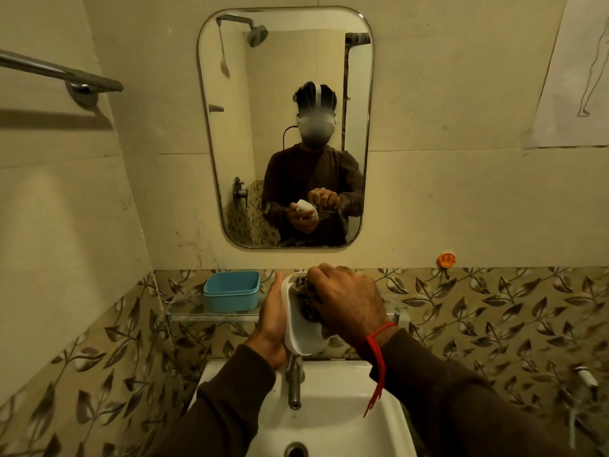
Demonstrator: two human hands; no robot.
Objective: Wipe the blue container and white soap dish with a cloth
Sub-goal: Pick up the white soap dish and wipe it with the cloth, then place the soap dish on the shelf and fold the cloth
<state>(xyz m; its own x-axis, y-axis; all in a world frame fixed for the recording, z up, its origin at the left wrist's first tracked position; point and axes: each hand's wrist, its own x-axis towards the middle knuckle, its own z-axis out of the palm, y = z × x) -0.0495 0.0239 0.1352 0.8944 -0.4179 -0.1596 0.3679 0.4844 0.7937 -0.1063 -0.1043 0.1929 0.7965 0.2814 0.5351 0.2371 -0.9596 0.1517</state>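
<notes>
Two hands work over the sink [333, 420]. My left hand [273, 324] is closed round the outer wall of the soap dish [303, 338], holding it tilted on edge in the air above the tap [294, 380], its hollow turned toward my right. My right hand [346, 301] is bunched on the cloth [304, 305], a dark wad pressed into the hollow of the dish. The step in hand, as I judge it, is the wiping of the soap dish. The container [231, 290] stands upright and open on the glass shelf [214, 313], just left of my hands and apart from them; whether it is already wiped I cannot tell. The next move calls for running the cloth along the rest of the hollow and the rim, with my left hand turning the dish to present each part. No brand, label or legible writing shows; the paper [573, 77] on the wall at right carries only a line drawing of a figure.
</notes>
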